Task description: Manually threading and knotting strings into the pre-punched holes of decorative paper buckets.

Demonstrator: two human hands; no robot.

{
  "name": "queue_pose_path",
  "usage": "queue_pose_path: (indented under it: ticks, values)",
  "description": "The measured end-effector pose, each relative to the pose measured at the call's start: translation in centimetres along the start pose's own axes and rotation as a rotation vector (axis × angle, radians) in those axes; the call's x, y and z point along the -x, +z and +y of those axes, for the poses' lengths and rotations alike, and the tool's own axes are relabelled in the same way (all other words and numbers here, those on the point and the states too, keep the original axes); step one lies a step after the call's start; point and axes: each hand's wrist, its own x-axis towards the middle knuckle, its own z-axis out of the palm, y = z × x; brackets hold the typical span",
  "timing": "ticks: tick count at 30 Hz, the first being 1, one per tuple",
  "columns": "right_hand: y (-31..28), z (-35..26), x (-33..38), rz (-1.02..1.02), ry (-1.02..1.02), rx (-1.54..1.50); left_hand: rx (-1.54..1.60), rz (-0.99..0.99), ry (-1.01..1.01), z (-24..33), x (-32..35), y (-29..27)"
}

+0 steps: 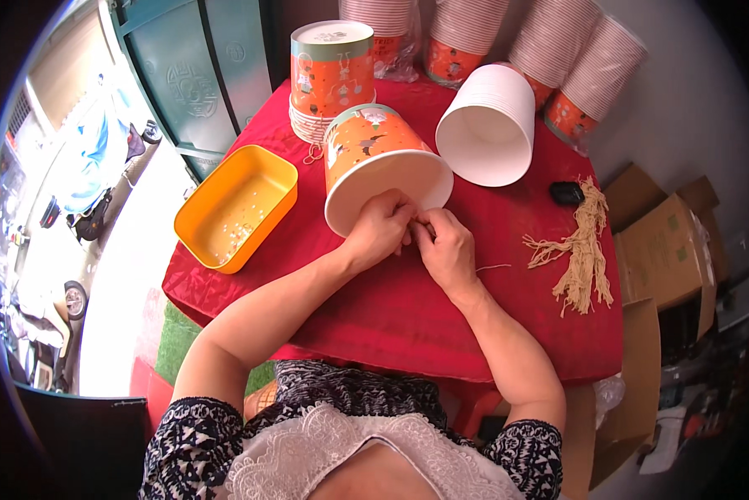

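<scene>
while both hands pinch its rim — orange paper tub (374,154) tipped | yellow tray (237,204) left

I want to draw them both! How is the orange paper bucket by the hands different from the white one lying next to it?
The orange bucket has printed pictures outside; the white bucket looks plain. The orange bucket's open mouth faces the person, with the left hand and right hand at its rim; nobody touches the white bucket. Both lie on their sides on the red cloth and look alike in shape.

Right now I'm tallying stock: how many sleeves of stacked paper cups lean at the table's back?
4: one left, one centre-left, two at right. More may sit beyond the frame.
</scene>
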Motion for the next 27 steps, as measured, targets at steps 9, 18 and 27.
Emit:
queue_pose_path:
  ticks: [9,18,27]
  values:
    - [0.3,0.5,-0.3,0.053,0.05,-0.121,-0.015,-0.009,-0.091,0.2,0.5,-0.5]
    - [0.5,0.7,-0.2,0.05,0.077,-0.115,-0.494,0.069,0.224,-0.3,0.1,-0.4]
    - [0.5,0.3,-0.2,0.035,0.087,-0.037,-0.562,0.072,0.301,-0.7,0.1,-0.5]
